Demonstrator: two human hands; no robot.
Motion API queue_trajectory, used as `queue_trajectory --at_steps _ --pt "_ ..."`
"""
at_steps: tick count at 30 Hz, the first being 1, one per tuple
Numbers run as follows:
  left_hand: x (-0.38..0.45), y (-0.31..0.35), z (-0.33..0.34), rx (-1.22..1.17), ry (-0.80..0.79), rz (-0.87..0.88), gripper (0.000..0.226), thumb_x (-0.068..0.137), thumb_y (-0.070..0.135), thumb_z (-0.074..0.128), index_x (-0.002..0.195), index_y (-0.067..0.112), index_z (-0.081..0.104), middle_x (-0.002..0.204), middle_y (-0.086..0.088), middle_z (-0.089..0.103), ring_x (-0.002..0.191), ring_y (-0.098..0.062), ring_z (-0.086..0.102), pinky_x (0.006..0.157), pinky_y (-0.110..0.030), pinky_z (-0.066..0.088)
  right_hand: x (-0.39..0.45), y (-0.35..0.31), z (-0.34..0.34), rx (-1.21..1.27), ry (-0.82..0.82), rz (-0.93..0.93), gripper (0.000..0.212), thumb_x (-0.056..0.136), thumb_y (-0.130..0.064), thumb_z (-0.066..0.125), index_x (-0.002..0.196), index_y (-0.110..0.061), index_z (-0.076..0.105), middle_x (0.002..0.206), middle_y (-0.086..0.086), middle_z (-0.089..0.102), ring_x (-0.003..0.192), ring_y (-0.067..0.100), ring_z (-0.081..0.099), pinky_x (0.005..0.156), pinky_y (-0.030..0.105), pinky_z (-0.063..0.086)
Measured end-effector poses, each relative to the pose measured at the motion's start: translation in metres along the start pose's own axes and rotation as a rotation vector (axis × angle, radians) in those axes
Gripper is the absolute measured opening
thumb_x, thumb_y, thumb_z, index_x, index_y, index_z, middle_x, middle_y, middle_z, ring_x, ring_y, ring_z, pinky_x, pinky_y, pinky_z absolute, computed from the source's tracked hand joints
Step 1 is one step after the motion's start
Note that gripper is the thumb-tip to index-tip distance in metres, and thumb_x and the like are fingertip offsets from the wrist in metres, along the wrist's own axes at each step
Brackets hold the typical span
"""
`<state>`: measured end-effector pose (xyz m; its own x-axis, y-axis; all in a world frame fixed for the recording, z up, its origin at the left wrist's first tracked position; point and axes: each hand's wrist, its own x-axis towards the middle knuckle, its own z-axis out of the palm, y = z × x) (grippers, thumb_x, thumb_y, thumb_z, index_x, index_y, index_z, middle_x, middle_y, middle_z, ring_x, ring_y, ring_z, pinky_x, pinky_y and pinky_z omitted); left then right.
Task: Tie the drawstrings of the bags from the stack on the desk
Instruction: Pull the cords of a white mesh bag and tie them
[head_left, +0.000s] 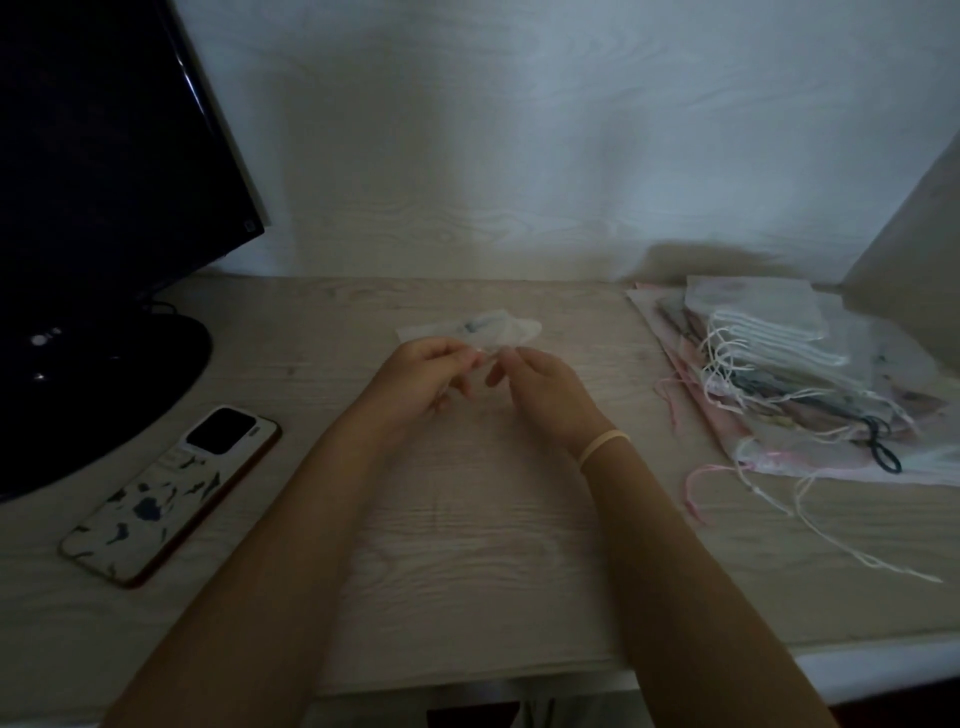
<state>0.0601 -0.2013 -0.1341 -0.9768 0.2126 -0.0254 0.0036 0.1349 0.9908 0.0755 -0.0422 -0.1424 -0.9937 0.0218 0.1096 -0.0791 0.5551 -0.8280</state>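
We see the left hand (423, 376) and right hand (540, 389) pinching the strings of a bag (467, 330) at desk (467, 545) centre; the stack (789, 374) lies at three o'clock, a phone (171, 491) at eight.

Two hands meet over the middle of the table (467, 545), the left hand (423, 376) and right hand (540, 389) close together, each with a pinching grip at the near edge of a small bag (467, 328) that lies just beyond them. A stack of bags (789, 374) sits at the far right, its drawstrings (810, 509) trailing toward the near side. A phone (171, 493) lies at the near left, with a monitor (98, 208) behind it at the far left.
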Motion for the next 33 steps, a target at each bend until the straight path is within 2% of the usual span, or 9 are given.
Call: queue_trajectory --at_steps 3,6,11,16,21,24,26,30,33 --pt "0.006 -0.004 -0.001 -0.063 0.044 -0.054 0.016 0.092 0.018 0.059 0.080 0.012 0.067 0.074 -0.007 0.065 0.056 -0.014 0.056 0.048 -0.025 0.031 0.002 0.001 -0.001 0.113 0.130 0.072 0.038 0.095 -0.035 0.052 0.061 -0.020 0.060 0.051 -0.009 0.047 0.053 0.005 0.045 0.063 0.026 0.035" --pt "0.009 -0.008 0.000 -0.178 0.050 -0.101 0.015 0.091 0.014 0.058 0.081 0.005 0.065 0.071 -0.013 0.062 0.057 -0.019 0.055 0.048 -0.024 0.036 0.005 0.007 -0.004 -0.082 0.210 0.081 0.032 0.089 -0.032 0.061 0.062 -0.016 0.061 0.054 -0.005 0.052 0.057 0.010 0.049 0.063 0.024 0.033" --pt "0.002 -0.007 0.011 -0.580 -0.075 -0.103 0.021 0.097 0.006 0.047 0.081 0.003 0.060 0.090 -0.005 0.073 0.053 -0.009 0.058 0.050 -0.017 0.046 0.005 0.007 0.010 -0.307 0.190 0.017 0.025 0.088 -0.036 0.062 0.074 -0.015 0.063 0.070 -0.001 0.056 0.070 0.015 0.051 0.063 0.025 0.032" --pt "0.001 -0.011 0.009 -0.173 0.083 0.047 0.015 0.093 0.018 0.062 0.091 0.009 0.073 0.076 -0.003 0.065 0.044 -0.011 0.042 0.040 -0.016 0.033 -0.001 0.005 0.012 -0.097 0.086 -0.131 0.031 0.088 -0.034 0.065 0.068 -0.011 0.067 0.058 -0.004 0.056 0.056 0.007 0.048 0.054 0.020 0.033" --pt "0.003 -0.012 0.007 0.226 0.138 0.130 0.038 0.089 0.039 0.064 0.067 0.008 0.071 0.051 0.007 0.055 0.047 -0.005 0.044 0.051 -0.023 0.036 -0.009 -0.013 0.000 0.254 0.042 -0.129 0.027 0.088 -0.025 0.066 0.063 -0.017 0.066 0.058 -0.001 0.054 0.057 0.007 0.047 0.058 0.023 0.038" --pt "0.001 -0.009 0.010 0.268 0.005 0.063 0.036 0.086 0.029 0.064 0.052 0.021 0.066 0.050 0.012 0.054 0.050 -0.003 0.045 0.055 -0.023 0.036 -0.013 -0.020 -0.006 0.428 0.074 -0.116 0.023 0.090 -0.012 0.062 0.071 -0.001 0.068 0.064 0.004 0.060 0.059 0.005 0.054 0.061 0.015 0.043" --pt "0.000 -0.011 0.012 0.343 -0.095 0.100 0.023 0.085 0.029 0.069 0.065 0.019 0.074 0.058 0.012 0.059 0.055 -0.002 0.048 0.057 -0.021 0.036 -0.012 -0.019 -0.009 0.480 0.087 -0.090 0.018 0.091 -0.010 0.058 0.090 0.001 0.072 0.076 0.001 0.065 0.069 0.003 0.058 0.066 0.014 0.045" --pt "0.000 -0.012 0.012 0.332 -0.104 0.121 0.023 0.093 0.030 0.061 0.085 0.016 0.078 0.051 0.013 0.056 0.048 0.002 0.047 0.054 -0.015 0.037 -0.003 -0.004 -0.008 0.408 0.169 -0.139 0.039 0.098 -0.020 0.049 0.134 -0.034 0.051 0.129 -0.007 0.054 0.115 0.003 0.052 0.094 0.018 0.044" --pt "0.000 -0.007 0.010 0.108 -0.053 0.028 0.031 0.097 0.027 0.054 0.085 0.011 0.077 0.053 0.008 0.055 0.045 -0.004 0.045 0.045 -0.015 0.035 0.000 0.002 -0.006 0.232 0.247 -0.246 0.040 0.093 -0.010 0.055 0.127 -0.031 0.055 0.127 -0.006 0.051 0.113 0.006 0.053 0.095 0.021 0.047"
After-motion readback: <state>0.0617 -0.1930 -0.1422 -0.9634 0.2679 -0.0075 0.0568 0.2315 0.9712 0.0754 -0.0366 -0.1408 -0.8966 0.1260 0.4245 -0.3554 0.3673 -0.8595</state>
